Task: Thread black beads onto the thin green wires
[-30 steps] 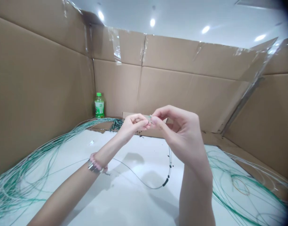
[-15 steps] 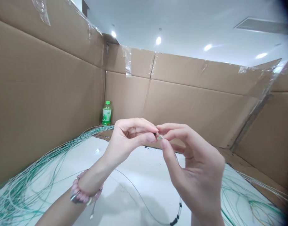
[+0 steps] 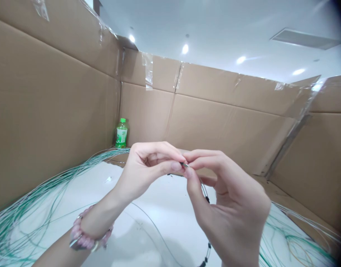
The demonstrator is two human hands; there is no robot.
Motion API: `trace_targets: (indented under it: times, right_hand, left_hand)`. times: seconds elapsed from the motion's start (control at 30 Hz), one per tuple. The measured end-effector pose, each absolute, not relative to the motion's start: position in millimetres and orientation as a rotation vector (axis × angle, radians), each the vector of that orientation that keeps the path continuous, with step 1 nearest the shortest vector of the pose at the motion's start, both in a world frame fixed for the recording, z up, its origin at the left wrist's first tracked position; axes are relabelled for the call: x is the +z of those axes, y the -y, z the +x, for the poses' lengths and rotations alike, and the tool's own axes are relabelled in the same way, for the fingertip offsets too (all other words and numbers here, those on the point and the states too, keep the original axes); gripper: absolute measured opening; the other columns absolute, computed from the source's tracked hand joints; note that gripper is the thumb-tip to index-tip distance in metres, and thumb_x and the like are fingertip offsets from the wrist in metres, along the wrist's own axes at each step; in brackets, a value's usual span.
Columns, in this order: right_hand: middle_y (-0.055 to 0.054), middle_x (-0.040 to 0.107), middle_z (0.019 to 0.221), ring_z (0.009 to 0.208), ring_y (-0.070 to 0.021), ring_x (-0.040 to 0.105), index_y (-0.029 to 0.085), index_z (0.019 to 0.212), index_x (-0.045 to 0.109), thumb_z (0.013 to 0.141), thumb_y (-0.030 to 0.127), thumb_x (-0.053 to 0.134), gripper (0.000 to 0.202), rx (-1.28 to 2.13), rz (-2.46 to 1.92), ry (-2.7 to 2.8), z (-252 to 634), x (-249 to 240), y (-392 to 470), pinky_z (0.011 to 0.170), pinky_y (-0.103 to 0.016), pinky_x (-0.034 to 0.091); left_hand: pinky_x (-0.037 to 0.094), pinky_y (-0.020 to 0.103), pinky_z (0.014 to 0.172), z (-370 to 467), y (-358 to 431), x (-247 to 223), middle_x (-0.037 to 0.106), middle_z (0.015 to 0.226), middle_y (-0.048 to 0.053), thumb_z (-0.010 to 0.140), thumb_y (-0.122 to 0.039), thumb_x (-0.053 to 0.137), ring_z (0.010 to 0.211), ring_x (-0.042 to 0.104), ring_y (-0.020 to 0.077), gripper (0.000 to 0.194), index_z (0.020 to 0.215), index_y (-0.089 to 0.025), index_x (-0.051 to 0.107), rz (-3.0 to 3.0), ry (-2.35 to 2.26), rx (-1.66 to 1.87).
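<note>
My left grip (image 3: 139, 172) is pinched nearly closed, thumb against forefinger, on a small black piece (image 3: 182, 163) at the centre of the dial, above the white counter (image 3: 173, 204). My right grip (image 3: 231, 196) meets it from the three o'clock side, fingertips together on a pale green-white wire end (image 3: 186, 165); fingers hide whether it enters the piece. Toward half past five, thin strands bearing black beads (image 3: 209, 245) hang behind my right hand; I can't tell whether they join the held end. Around eight o'clock my left wrist wears a pink bracelet (image 3: 87, 241). A green-and-white wire bundle (image 3: 59, 189) sprawls between eight and nine, more loose green wires (image 3: 295, 237) lie at four, and a green bottle (image 3: 121, 136) stands upright near ten, by the cardboard wall (image 3: 148, 115).
</note>
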State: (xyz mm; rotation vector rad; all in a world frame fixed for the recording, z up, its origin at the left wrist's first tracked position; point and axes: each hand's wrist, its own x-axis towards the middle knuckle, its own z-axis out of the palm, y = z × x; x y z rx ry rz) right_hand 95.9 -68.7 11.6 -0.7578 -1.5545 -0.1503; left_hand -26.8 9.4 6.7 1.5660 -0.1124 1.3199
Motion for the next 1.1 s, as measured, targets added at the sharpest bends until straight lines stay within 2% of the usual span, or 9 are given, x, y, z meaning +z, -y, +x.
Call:
trace_targets:
  times: [0.63, 0.87, 1.1]
  right_hand:
    - [-0.002, 0.065, 0.085, 0.078, -0.0093, 0.063, 0.014, 0.079, 0.06, 0.071, -0.005, 0.059, 0.021, -0.243, -0.743, 1.578, 97.0, 10.3, 65.5, 0.058, -0.015, 0.058]
    - [-0.002, 0.065, 0.083, 0.075, -0.0089, 0.062, 0.014, 0.078, 0.06, 0.07, -0.005, 0.06, 0.02, -0.269, -0.739, 1.574, 97.4, 9.6, 66.6, 0.056, -0.014, 0.057]
    - [-0.003, 0.066, 0.08, 0.077, -0.0102, 0.064, 0.014, 0.077, 0.062, 0.075, -0.002, 0.058, 0.016, -0.375, -0.825, 1.634, 100.4, 12.4, 68.5, 0.062, -0.015, 0.058]
  left_hand:
    - [0.056, 0.011, 0.063, -25.7, -9.7, 8.2, 0.071, 0.078, -0.002, 0.076, -0.005, 0.068, 0.069, 0.067, 0.0062, 0.02, 0.081, -0.024, 0.075, 1.609, 0.099, 1.376]
    - [0.055, 0.011, 0.058, -26.6, -5.4, 11.2, 0.071, 0.076, -0.001, 0.072, -0.003, 0.069, 0.066, 0.067, 0.0074, 0.021, 0.079, -0.022, 0.075, 1.672, 0.071, 1.455]
    - [0.056, 0.011, 0.058, -30.1, -5.2, 11.4, 0.072, 0.077, -0.002, 0.073, -0.005, 0.07, 0.068, 0.068, 0.0078, 0.02, 0.08, -0.023, 0.075, 1.749, -0.02, 1.489]
